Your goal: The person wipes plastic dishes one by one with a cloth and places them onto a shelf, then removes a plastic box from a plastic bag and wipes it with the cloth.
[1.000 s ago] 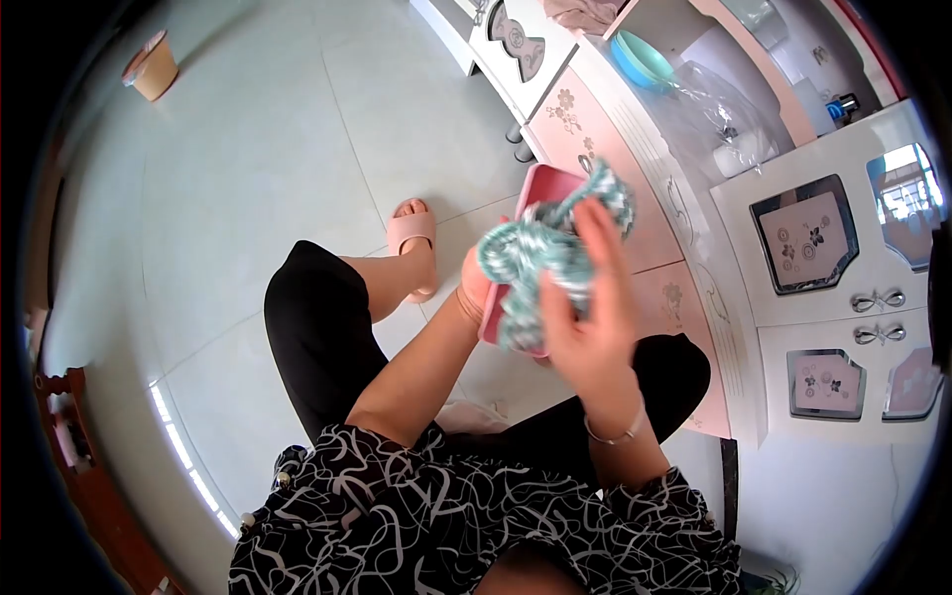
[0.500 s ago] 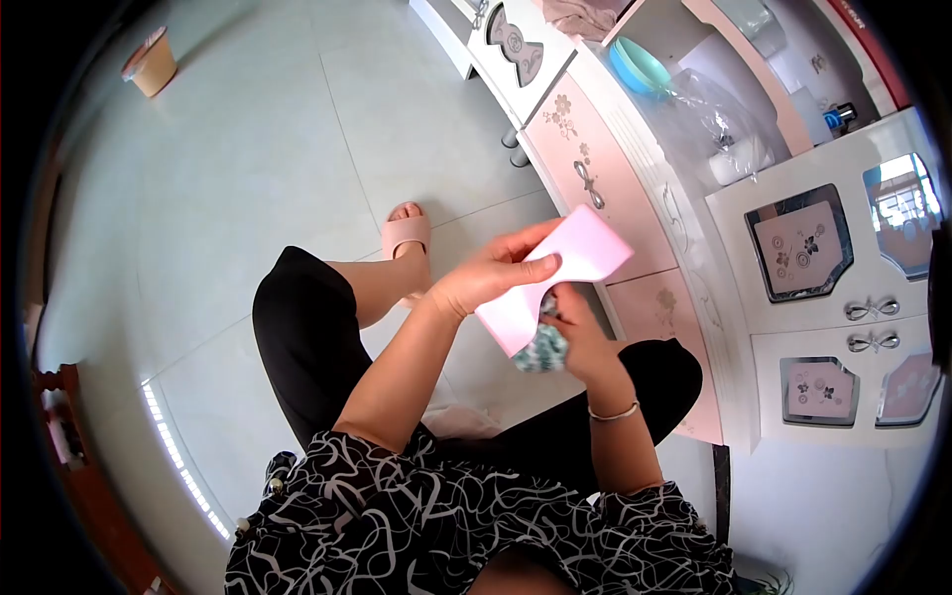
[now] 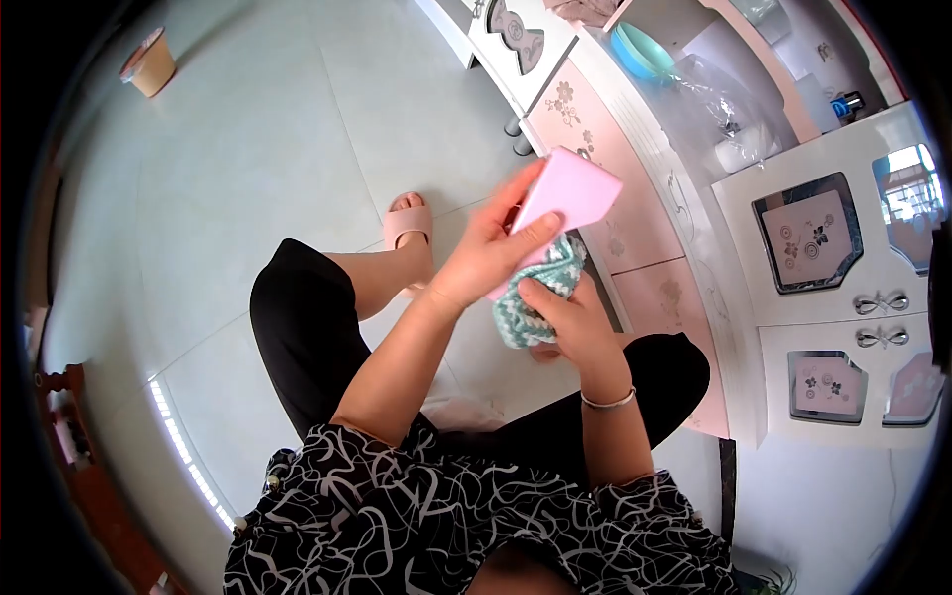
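A pink, box-like object (image 3: 575, 190) is tilted in front of me, with my left hand (image 3: 488, 253) gripping it by the near side, thumb on its flat face. A teal and white patterned cloth (image 3: 526, 315) is bunched against the lower part of the pink object. My right hand (image 3: 580, 322), with a bracelet at the wrist, pinches this cloth between thumb and fingers. The cloth hides part of the pink object's lower edge.
White and pink cabinets (image 3: 645, 228) line the right side. On their shelf are a turquoise bowl (image 3: 640, 52) and a clear plastic bag (image 3: 729, 109). A beige bin (image 3: 149, 65) stands on the tiled floor at the upper left. Brown wooden furniture (image 3: 94, 486) is at the lower left.
The pink object was first under the cloth with its hollow side up, then turned to show its smooth face. Since then it has moved slightly upward, and more of the cloth shows over its lower part.
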`<state>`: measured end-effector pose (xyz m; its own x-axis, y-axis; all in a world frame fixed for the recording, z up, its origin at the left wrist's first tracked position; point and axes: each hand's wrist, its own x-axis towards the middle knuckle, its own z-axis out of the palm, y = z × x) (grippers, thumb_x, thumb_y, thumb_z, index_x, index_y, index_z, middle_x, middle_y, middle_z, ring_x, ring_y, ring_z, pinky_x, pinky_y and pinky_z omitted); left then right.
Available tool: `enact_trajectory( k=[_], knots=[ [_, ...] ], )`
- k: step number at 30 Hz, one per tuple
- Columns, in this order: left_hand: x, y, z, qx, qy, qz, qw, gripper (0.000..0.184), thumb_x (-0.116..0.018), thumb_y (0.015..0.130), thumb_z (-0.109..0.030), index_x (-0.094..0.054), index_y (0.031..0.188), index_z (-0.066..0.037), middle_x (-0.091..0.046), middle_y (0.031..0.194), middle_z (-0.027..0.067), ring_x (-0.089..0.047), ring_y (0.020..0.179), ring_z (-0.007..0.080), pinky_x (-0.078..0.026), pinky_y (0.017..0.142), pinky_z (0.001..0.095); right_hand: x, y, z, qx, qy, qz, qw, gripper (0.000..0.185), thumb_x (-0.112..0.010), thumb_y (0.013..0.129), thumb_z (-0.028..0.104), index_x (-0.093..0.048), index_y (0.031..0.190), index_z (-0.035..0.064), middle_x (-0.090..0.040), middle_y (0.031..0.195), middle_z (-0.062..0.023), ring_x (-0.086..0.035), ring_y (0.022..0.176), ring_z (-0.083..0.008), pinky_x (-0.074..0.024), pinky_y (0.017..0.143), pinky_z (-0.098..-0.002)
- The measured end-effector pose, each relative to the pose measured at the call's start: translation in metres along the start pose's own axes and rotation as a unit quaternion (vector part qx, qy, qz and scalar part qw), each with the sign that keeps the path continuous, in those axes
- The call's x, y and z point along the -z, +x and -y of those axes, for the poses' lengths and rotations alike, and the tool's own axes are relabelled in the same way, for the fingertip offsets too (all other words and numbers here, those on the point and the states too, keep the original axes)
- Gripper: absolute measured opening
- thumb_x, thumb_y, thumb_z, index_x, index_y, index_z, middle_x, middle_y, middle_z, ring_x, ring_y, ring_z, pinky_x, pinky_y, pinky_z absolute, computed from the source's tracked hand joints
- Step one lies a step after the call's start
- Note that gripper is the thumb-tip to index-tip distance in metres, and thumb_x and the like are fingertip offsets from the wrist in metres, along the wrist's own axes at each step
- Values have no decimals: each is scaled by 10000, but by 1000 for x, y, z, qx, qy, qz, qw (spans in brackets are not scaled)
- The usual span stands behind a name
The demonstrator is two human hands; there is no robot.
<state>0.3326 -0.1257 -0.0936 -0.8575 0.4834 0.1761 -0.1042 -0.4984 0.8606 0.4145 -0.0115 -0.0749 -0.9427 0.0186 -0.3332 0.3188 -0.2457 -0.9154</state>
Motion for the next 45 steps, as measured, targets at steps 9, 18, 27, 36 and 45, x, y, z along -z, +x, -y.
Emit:
enact_trajectory(
  k=[9,18,27,36,45],
  knots=[
    [-12,0,12,-11,48,-79,996,668,-657,768,-172,-289,1307,-26,-432,1187,121,-465,1052,174,-411,854,292,11,-6,-8,146,-102,-96,979,204,-549,815,91,-503,990,-3,-551,800,-25,-517,673,-69,-426,567,-222],
    [-29,-16,9,-121,292,-178,932,719,-690,716,-209,-276,1262,11,-428,1149,168,-492,1003,252,-431,811,334,15,10,-37,227,88,-128,961,309,-560,831,94,-459,1103,-14,-544,971,-48,-519,860,-113,-436,755,-241],
    [-26,-11,-9,195,-284,-117,932,561,-369,880,-488,-472,1118,9,-553,1001,56,-518,915,137,-420,808,272,33,15,-23,161,324,-93,928,312,-593,796,111,-471,1047,-28,-563,974,-108,-577,866,-196,-485,749,-290],
    [-2,-3,15,157,-176,-229,944,531,-417,844,-514,-552,877,-2,-580,746,45,-557,685,113,-480,592,279,33,10,-24,217,-35,-298,929,301,-500,877,169,-435,1118,0,-545,911,-54,-532,817,-133,-452,682,-258],
    [-17,-13,31,128,-26,-244,961,504,-354,910,-430,-553,729,-3,-542,670,20,-463,615,76,-399,541,237,-11,10,-4,446,-565,-155,677,480,-597,704,95,-456,1158,30,-322,1261,-242,-286,1146,-477,-270,947,-510]
  ],
)
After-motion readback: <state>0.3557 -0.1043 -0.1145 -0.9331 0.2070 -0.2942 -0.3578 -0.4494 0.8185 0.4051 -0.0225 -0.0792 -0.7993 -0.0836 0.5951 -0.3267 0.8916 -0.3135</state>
